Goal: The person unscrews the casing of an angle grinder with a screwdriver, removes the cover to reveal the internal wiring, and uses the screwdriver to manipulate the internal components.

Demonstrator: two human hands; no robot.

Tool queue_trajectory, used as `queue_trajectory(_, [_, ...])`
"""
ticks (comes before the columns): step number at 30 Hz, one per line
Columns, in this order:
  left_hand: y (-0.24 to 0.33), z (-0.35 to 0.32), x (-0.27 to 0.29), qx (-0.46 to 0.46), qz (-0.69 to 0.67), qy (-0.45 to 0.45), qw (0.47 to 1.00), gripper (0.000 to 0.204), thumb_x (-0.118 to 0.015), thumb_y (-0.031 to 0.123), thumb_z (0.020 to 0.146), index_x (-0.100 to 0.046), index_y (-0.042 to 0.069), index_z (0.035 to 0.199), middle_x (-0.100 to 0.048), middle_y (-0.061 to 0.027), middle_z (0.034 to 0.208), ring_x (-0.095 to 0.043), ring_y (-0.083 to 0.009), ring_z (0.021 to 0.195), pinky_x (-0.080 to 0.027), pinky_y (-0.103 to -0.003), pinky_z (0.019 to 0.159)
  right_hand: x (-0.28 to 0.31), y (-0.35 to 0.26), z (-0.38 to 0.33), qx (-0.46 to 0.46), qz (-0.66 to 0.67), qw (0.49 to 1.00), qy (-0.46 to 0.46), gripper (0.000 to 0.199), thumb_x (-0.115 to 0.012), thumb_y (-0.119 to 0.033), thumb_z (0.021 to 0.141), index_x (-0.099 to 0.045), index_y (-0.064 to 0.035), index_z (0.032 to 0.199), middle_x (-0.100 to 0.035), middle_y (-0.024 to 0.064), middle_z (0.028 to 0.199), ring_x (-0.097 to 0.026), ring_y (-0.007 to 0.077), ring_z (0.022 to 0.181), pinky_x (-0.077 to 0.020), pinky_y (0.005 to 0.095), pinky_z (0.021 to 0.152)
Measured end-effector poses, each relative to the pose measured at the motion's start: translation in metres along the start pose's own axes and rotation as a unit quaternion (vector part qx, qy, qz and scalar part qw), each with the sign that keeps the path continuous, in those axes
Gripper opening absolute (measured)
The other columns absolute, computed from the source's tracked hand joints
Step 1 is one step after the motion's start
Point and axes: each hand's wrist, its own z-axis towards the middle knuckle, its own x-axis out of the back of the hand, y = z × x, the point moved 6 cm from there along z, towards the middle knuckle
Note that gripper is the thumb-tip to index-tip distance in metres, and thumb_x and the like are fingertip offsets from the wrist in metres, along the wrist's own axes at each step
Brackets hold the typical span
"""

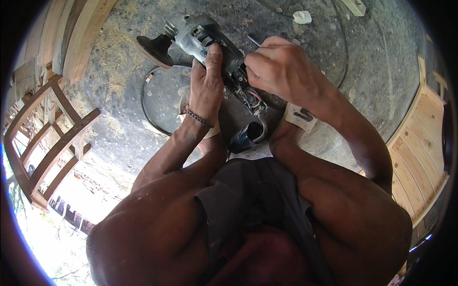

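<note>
An angle grinder (202, 26) is held up in front of me, its backing pad (153, 53) pointing left. My left hand (207, 88) is closed round the body, thumb on top. The rear of the grinder is uncovered, with wires (255, 97) and inner parts exposed. Below it, a dark tube-shaped rear cover (244, 138) sits on the cord between my feet. My right hand (286, 69) is closed at the grinder's right side, fingertips against the opened part. A slim metal rod (254, 41) sticks out of that fist; its working end is hidden.
A black power cord (144, 102) loops over the grey floor (119, 71). Wooden frames (62, 138) and planks (88, 40) stand at the left, a slatted wooden panel (420, 148) at the right. A small white object (302, 17) lies at the far side.
</note>
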Motion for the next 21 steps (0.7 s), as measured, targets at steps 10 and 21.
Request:
queue_trajectory(10, [0.003, 0.0, -0.001, 0.006, 0.036, -0.011, 0.999, 0.06, -0.046, 0.052, 0.103, -0.062, -0.004, 0.117, -0.065, -0.0059, 0.106, -0.057, -0.0095, 0.093, -0.047, -0.026, 0.083, 0.0, -0.009, -0.001, 0.142, -0.111, 0.983, -0.024, 0.011, -0.068, -0.008, 0.071, -0.056, -0.0051, 0.07, -0.056, 0.0073, 0.063, -0.062, 0.0236, 0.07, -0.0553, 0.0346, 0.072])
queue_trajectory(21, [0.005, 0.001, -0.001, 0.037, -0.046, -0.03, 0.998, 0.058, -0.041, 0.048, 0.105, -0.057, -0.004, 0.124, -0.065, -0.0114, 0.112, -0.064, -0.0156, 0.099, -0.051, -0.029, 0.087, 0.005, 0.017, -0.021, -0.128, 0.202, 0.969, 0.065, 0.015, -0.072, -0.01, 0.085, -0.07, -0.0012, 0.097, -0.07, 0.0106, 0.081, -0.068, 0.0233, 0.069, -0.0533, 0.0327, 0.064])
